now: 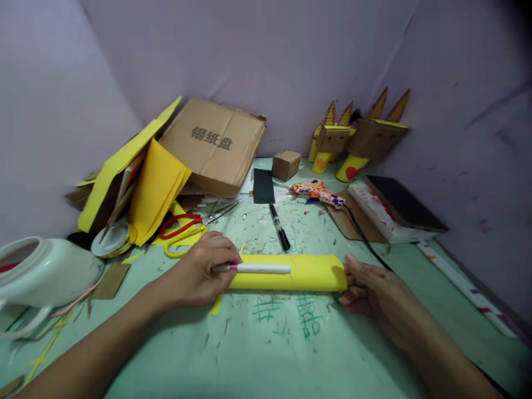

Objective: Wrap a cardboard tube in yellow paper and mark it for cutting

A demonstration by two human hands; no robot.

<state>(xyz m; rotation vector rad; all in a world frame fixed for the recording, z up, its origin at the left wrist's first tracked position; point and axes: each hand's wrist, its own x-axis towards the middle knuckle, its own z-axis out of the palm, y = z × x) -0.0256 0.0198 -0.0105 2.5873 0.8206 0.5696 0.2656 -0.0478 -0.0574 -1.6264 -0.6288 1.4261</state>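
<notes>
A yellow paper roll (311, 277) lies crosswise on the green tabletop, between my two hands. My left hand (211, 260) is closed around the roll's left end and also grips a white marker (264, 269), which rests along the top of the paper. At the right end, the fingers of my right hand (366, 285) pinch the roll's edge; some fingertips are hidden behind or inside it. Scissors (185, 226) with red and yellow handles lie beyond my left hand. A black marker (279, 227) lies just past the roll.
Cardboard box (214, 144) and folded yellow paper (155, 194) stand at the back left. White teapot-like vessel (54, 271) is near left, beside tape (110, 238). A patterned glue gun (318, 193), its cord trailing right, lies before cardboard figures (372, 141). Dark tablet-like slab (403, 202) sits right.
</notes>
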